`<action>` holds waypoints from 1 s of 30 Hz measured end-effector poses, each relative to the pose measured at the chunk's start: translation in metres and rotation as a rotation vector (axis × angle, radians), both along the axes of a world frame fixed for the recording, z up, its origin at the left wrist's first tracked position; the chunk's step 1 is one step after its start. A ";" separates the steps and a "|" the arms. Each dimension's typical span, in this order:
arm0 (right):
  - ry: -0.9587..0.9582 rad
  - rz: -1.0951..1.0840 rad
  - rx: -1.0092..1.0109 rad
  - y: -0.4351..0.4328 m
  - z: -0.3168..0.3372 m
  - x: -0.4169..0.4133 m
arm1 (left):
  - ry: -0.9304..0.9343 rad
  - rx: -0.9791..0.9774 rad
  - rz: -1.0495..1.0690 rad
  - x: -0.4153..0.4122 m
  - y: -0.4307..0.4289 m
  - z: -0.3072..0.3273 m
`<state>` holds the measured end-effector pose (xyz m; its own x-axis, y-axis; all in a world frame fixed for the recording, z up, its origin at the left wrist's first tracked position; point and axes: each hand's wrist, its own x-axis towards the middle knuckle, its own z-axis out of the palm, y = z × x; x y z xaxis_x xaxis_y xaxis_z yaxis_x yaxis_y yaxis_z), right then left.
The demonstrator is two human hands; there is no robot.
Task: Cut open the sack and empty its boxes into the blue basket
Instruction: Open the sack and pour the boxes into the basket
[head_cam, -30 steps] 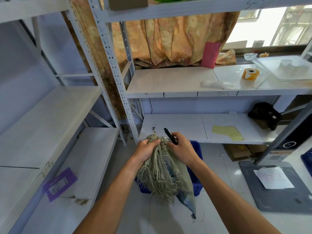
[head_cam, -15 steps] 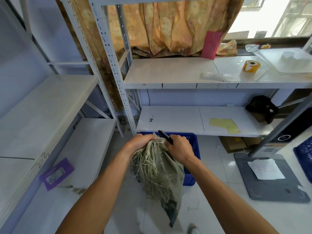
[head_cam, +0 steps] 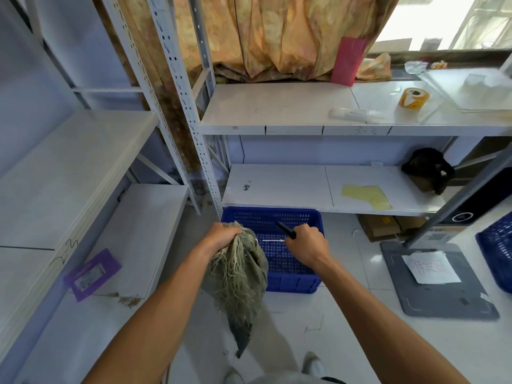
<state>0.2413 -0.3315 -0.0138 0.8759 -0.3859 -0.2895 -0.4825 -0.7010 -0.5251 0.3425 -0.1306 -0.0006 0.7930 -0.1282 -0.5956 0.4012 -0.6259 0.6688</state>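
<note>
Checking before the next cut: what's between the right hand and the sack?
In the head view, only the blue basket's mesh floor shows between the right hand, gripping a black cutter, and the sack bunched in the left hand.

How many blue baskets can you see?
2. One blue basket sits on the floor under the lowest shelf, beyond the hands. A second basket is at the right edge, cut off by the frame. Others may be out of view.

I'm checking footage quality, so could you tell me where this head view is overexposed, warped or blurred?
Head view: the window at top right is blown out white; wide-angle distortion bows the shelf uprights; the sack and both hands stay fairly sharp.
</note>
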 end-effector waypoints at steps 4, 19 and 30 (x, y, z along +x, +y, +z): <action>0.109 0.043 -0.035 0.000 -0.001 0.004 | -0.043 -0.020 0.053 0.004 0.011 0.001; -0.074 0.087 0.264 0.009 0.022 0.028 | -0.237 0.037 -0.084 0.010 0.011 0.020; -0.324 0.204 0.284 0.027 0.051 0.049 | -0.289 0.083 -0.503 0.026 0.005 0.044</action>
<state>0.2900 -0.3047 0.0373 0.9881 -0.1421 -0.0580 -0.1297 -0.5711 -0.8106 0.3688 -0.1258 0.0435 0.7784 -0.4931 -0.3885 -0.1504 -0.7474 0.6471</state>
